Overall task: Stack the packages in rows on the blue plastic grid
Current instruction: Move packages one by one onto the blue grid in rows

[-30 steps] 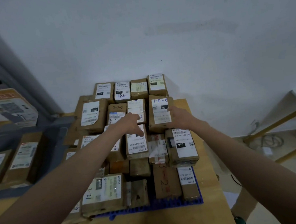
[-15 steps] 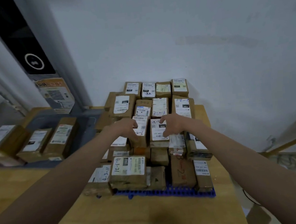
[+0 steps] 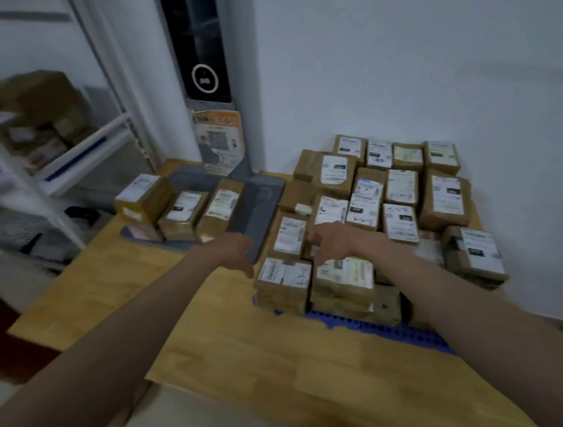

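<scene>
Both hands withdrawn leftward off the stack since half a second ago: left hand and right hand empty, fingers loosely curled. Wooden bench; blue plastic grid bearing rowed brown cardboard packages. Beyond, grey tray holding three loose packages; lift each squarely, align edges.
</scene>
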